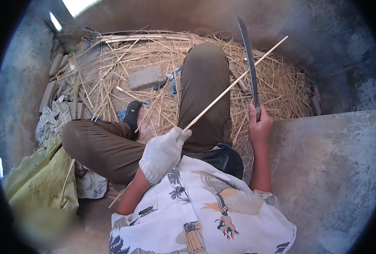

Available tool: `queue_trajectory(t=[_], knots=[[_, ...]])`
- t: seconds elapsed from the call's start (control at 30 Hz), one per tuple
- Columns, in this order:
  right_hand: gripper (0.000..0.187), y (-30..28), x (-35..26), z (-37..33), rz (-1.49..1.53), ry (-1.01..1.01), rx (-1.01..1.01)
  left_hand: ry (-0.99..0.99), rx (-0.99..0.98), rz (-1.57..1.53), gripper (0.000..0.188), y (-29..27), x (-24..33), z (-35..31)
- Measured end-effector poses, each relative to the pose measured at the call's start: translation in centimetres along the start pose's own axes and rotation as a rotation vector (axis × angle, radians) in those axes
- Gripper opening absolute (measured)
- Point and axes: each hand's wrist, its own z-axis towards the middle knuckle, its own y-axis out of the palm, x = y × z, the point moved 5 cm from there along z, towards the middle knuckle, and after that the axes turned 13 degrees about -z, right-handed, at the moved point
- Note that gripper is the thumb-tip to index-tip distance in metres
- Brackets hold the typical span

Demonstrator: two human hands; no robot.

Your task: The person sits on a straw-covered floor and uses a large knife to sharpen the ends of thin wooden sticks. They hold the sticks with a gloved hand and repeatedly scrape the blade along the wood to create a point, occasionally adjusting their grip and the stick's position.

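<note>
My left hand (164, 153), in a white knitted glove, is closed round a thin pale stick (221, 94), perhaps split bamboo or cane. The stick slants up to the right across my raised knee, and a short tail of it seems to come out behind my left forearm. My bare right hand (260, 122) grips the handle of a machete (249, 55), its long dark blade pointing up and away. Blade and stick cross in the view near the middle of the blade; whether they touch I cannot tell.
Straw-like shavings (277, 93) cover the floor ahead. Among them lie a grey brick (146, 78) and longer strips (145, 38) by the back wall. A yellow-green sack (44, 178) is at my left. A low concrete wall (327, 169) stands close on my right.
</note>
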Motion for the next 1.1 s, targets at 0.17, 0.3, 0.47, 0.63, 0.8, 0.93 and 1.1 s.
queue_trajectory(t=[0.17,0.3,0.47,0.63,0.8,0.93,1.1], knots=[[0.039,0.8,-1.5,-2.3,-0.196,-0.308,-0.06,0.18,0.008,0.046,0.022,-0.1,0.3,0.1],[0.04,0.1,-1.3,-1.1,-0.239,-0.393,0.083,0.037,-0.062,0.094,0.019,0.2,-0.9,-0.2],[0.044,-0.8,2.9,4.2,-0.149,-0.018,0.045,0.089,-0.126,0.156,0.025,-0.1,0.0,-0.4],[0.043,-1.1,1.8,2.9,-0.262,-0.183,0.076,0.137,-0.149,0.202,0.027,-0.7,-0.5,-1.3],[0.05,0.2,6.0,7.1,-0.093,-0.02,0.093,0.06,-0.228,0.254,0.029,-2.2,-1.8,-4.4],[0.058,-0.3,11.8,11.7,0.103,0.344,0.168,0.04,-0.227,0.265,0.029,-3.0,-2.9,-6.0],[0.051,-1.3,8.1,7.7,0.403,0.34,0.115,0.155,-0.144,0.099,0.033,-3.6,-0.4,-3.5]])
